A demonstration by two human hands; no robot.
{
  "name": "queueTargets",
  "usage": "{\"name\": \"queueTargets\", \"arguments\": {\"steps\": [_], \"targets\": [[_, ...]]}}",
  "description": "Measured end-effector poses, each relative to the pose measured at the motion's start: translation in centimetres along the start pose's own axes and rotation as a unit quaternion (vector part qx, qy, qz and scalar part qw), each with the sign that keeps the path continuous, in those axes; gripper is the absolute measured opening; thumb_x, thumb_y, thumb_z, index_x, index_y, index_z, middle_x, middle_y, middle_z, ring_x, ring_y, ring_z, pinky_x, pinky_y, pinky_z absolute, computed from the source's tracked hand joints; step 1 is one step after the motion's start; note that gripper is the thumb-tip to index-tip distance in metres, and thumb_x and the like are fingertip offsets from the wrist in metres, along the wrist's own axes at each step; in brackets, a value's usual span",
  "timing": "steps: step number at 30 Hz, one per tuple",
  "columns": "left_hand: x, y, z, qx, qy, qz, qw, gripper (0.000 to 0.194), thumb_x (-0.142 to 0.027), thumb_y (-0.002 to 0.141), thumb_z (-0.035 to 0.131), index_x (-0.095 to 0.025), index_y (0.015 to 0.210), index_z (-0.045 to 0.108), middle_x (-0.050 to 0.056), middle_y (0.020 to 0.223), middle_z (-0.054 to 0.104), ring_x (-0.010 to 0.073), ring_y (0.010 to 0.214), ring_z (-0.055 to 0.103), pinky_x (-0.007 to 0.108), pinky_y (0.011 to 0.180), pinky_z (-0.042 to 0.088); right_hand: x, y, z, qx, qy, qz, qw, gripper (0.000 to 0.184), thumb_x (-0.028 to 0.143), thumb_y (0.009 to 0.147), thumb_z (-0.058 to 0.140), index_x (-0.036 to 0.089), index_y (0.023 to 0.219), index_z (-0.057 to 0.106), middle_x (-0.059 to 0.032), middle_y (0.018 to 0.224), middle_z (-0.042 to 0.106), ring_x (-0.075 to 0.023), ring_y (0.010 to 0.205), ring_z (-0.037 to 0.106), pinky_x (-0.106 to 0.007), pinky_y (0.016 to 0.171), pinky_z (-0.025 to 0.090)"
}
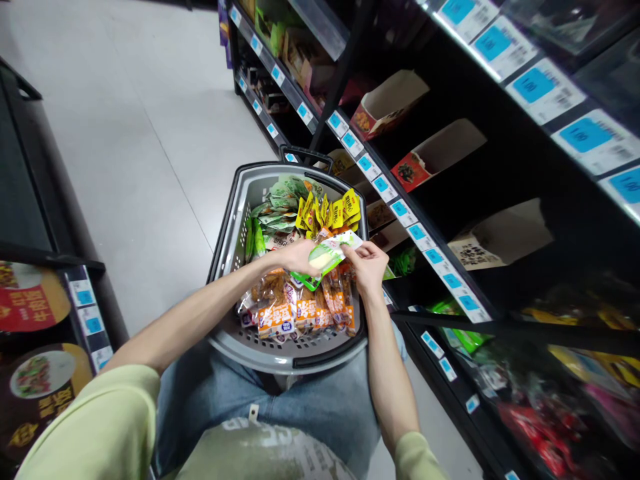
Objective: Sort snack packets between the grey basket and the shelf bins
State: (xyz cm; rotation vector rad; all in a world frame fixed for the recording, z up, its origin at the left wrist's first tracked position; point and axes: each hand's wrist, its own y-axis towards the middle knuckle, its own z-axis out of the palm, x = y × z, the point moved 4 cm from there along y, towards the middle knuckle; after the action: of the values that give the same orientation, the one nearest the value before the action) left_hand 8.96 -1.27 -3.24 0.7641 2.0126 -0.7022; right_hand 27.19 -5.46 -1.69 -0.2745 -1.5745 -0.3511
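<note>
Both hands hold a small green and white snack packet (pixel 327 255) over a grey shopping basket (pixel 235 220). My left hand (pixel 296 257) grips the packet's left end with closed fingers. My right hand (pixel 367 263) pinches its right end. The basket holds several snack packs: green ones (pixel 273 213) at the far left, yellow ones (pixel 330 210) at the far right, orange ones (pixel 295 307) near me.
Dark store shelves (pixel 450 267) with blue price tags run along the right, holding open cardboard display boxes (pixel 395 100) and more packets. A low dark display (pixel 45 267) stands on the left. Grey floor tiles (pixel 140 133) stretch ahead. My knees sit under the basket.
</note>
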Motion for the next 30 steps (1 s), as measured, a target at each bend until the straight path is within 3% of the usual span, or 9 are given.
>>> {"name": "queueTargets", "arguments": {"steps": [5,11,22,30], "targets": [[0.25,0.18,0.05,0.001,-0.008,-0.001,1.0,0.034,-0.035,0.056,0.076,-0.011,0.078,0.067,0.002,0.066,0.063,0.0116,0.054,0.053,0.025,0.052,0.038,0.08,-0.03,0.07,0.0,0.015,0.002,1.0,0.034,0.029,0.053,0.088,0.016,0.079,0.071,-0.0026,0.072,0.074,-0.0171,0.063,0.067,-0.03,0.064,0.055],[0.18,0.2,0.2,0.042,-0.022,0.005,0.999,0.044,-0.036,0.055,0.077,-0.011,0.09,0.067,0.002,0.075,0.066,0.0132,0.061,0.056,0.026,0.057,0.042,0.82,-0.12,-0.01,-0.041,0.008,-0.007,0.999,0.034,0.031,0.054,0.088,0.016,0.077,0.068,-0.0023,0.072,0.073,-0.0159,0.062,0.066,-0.029,0.064,0.055],[0.42,0.23,0.59,0.037,-0.05,0.064,0.996,0.03,-0.024,0.057,0.071,-0.013,0.083,0.062,-0.003,0.068,0.058,0.0102,0.056,0.05,0.022,0.052,0.039,0.88,-0.13,-0.15,-0.048,-0.029,-0.021,0.998,0.037,0.041,0.057,0.085,0.016,0.076,0.066,-0.0024,0.07,0.071,-0.0156,0.061,0.064,-0.029,0.063,0.053],[0.57,0.2,0.55,0.062,-0.099,0.06,0.991,0.025,-0.019,0.055,0.07,-0.013,0.078,0.059,0.0,0.068,0.062,0.0111,0.056,0.055,0.022,0.05,0.041,0.83,-0.1,-0.15,-0.038,-0.017,-0.024,0.999,0.036,0.04,0.059,0.085,0.016,0.077,0.066,-0.0015,0.07,0.071,-0.0149,0.06,0.064,-0.029,0.064,0.053]]}}
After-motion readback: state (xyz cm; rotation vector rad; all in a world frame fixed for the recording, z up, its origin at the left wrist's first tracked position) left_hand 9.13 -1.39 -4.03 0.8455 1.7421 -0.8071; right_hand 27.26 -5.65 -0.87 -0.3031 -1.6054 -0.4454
